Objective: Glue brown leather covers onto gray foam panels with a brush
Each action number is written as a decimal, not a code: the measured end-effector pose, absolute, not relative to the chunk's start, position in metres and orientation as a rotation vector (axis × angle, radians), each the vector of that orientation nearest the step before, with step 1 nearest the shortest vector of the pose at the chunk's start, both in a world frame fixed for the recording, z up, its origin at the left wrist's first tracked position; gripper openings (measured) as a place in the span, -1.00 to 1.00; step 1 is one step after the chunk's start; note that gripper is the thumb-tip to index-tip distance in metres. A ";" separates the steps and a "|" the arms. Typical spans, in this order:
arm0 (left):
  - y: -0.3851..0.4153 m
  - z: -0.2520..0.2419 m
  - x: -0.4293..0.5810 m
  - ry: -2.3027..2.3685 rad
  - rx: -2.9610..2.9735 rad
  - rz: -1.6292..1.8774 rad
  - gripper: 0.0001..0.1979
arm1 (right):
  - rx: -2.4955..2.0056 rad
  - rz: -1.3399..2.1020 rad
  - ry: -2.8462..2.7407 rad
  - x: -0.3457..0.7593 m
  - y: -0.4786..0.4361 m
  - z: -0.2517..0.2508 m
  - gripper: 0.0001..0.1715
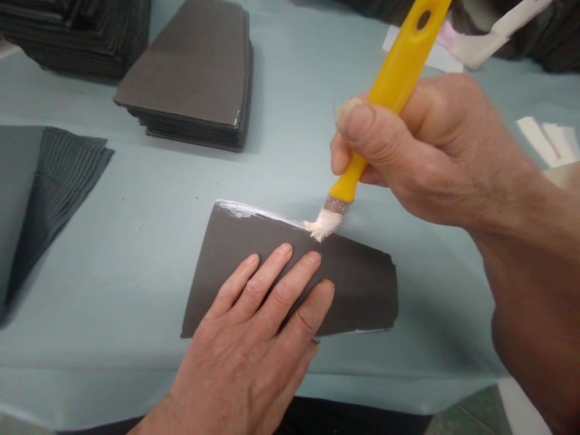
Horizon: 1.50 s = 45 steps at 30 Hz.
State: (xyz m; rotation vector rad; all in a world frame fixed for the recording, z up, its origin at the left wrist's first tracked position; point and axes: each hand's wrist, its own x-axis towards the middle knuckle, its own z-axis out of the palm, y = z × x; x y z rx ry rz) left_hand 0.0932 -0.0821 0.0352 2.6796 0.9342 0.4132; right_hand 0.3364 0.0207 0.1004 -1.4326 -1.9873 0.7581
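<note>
Flat and spread, the left hand [254, 338] presses down on a dark trapezoid sheet [357, 284] lying on the pale blue desk [136, 241]. Just beyond it, the right hand [430, 151] is closed around a yellow-handled brush [385, 90], whose white bristles touch the sheet's far edge beside a white streak. Farther back sit a stack of dark sheets [194, 72] and a fanned pile [45, 193] at the left.

Bright even light, soft shadows, slight blur toward far edge.
</note>
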 end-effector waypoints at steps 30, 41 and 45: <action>-0.073 0.039 0.093 0.880 2.875 0.340 -0.57 | -1.530 0.724 -1.977 0.386 -0.021 0.106 -0.49; -0.075 0.039 0.093 0.882 2.883 0.347 -0.55 | -1.646 0.631 -1.905 0.410 -0.051 0.113 -0.54; -0.073 0.038 0.092 0.865 2.889 0.357 -0.54 | -1.717 0.598 -1.689 0.410 -0.076 0.124 -0.52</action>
